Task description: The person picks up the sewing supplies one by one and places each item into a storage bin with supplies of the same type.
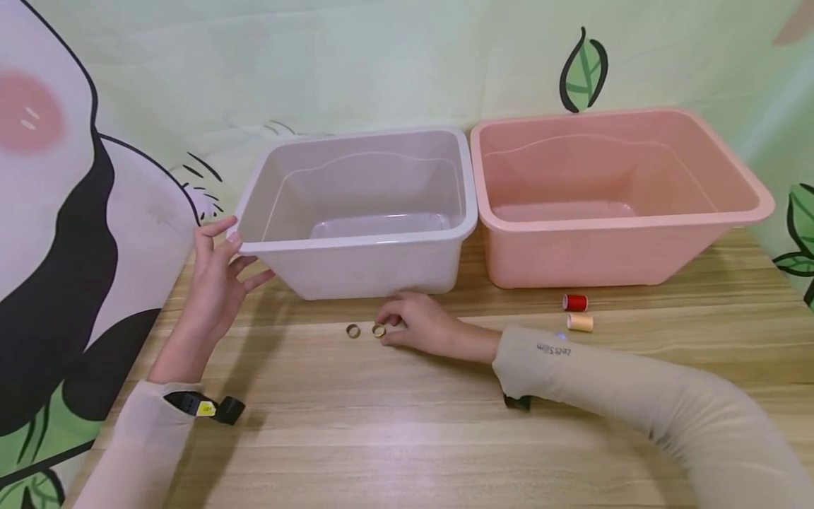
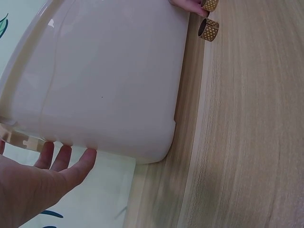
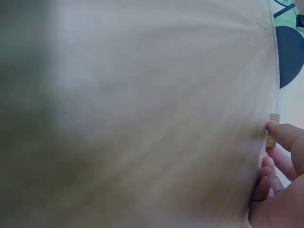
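My left hand [image 1: 216, 293] grips the left front corner of the white plastic tub [image 1: 375, 265], thumb and forefinger at the rim, other fingers spread below it. In front of this tub my right hand [image 1: 429, 325] pinches a short brass-coloured ring [image 1: 379, 331] between thumb and finger, low over the table. A matching ring [image 1: 352, 331] stands just left of it on the wood. The left wrist view shows the dimpled outer surface of this loose ring [image 2: 209, 30]. In the right wrist view, a sleeve covers most of the picture, with the held ring [image 3: 275, 117] at the right edge.
A pink tub [image 1: 610, 254] stands right beside the white one. Before it lie a red thread spool [image 1: 575, 302] and a pale orange one [image 1: 580, 323]. A small blue item [image 1: 559, 335] is partly hidden by the right sleeve. A printed cloth hangs behind the wooden table [image 1: 356, 438].
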Available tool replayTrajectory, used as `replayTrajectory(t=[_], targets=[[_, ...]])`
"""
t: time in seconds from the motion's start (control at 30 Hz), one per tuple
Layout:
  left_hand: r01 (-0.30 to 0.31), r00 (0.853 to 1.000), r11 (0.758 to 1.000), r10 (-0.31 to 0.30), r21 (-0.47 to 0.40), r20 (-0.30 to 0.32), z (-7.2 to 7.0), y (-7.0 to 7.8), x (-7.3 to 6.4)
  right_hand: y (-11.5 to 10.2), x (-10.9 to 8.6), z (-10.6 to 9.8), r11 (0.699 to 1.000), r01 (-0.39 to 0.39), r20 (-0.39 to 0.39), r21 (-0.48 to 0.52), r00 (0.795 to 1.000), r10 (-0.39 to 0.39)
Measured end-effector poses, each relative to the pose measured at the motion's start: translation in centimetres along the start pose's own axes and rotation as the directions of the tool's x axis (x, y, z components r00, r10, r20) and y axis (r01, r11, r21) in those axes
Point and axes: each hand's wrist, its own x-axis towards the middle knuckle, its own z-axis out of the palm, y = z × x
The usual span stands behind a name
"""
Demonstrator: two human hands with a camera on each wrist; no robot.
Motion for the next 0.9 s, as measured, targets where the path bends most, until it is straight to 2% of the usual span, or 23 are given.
replayTrajectory(t=[0.2, 0.33, 0.67, 0.9], targets=[[0.003, 1.000, 1.000, -0.004, -0.012, -0.007, -0.1, 0.1, -0.1, 0.2, -0.2, 0.5, 0.998, -0.015, -0.056, 0.060, 0.998, 0.018], [0.006, 1.000, 1.000, -0.006, -0.014, -0.004, 0.0, 0.1, 0.0, 0.3, -0.3, 0.6, 0.998, -0.022, -0.073, 0.063, 0.997, 0.026], [0.006, 1.000, 1.000, -0.006, -0.003, 0.000, -0.1, 0.1, -0.1, 0.5, -0.2, -0.1, 0.992, -0.019, -0.029, 0.126, 0.999, 0.023], [0.006, 1.000, 1.000, -0.006, 0.022, -0.002, 0.0, 0.1, 0.0, 1.2, -0.4, -0.5, 0.973, 0.013, -0.026, 0.232, 1.000, -0.007]])
